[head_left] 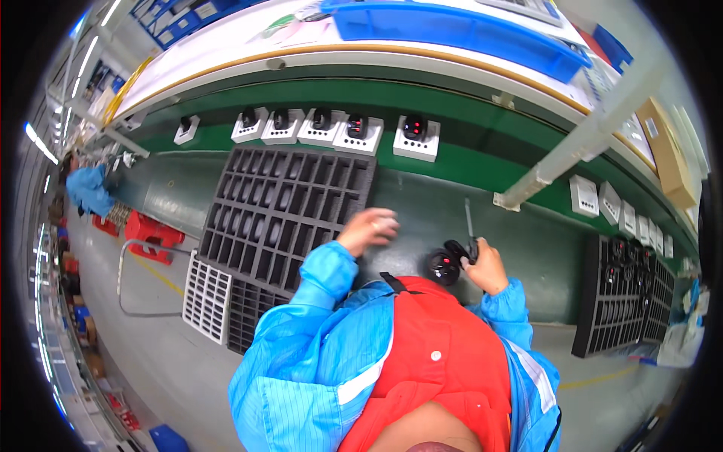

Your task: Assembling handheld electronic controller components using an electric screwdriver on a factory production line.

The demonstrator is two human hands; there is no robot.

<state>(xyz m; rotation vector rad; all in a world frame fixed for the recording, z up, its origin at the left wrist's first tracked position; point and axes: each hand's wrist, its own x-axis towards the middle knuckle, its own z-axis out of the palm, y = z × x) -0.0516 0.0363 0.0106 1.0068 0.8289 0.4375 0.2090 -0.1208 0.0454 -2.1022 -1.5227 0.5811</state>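
No legible text or numbers. Round black device (442, 267), just left of the right hand (488, 269): red lit marks, too small to read. Black unit (414, 127) in a white holder (416, 148), beyond both hands: red marks, likewise unreadable. Cardboard box (670, 162), far right of the hands: pale label, illegible.

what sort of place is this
Most likely a factory assembly or testing line: a long green workbench with a large black compartment tray, a row of white blocks bearing small black devices, and another person in blue further along.
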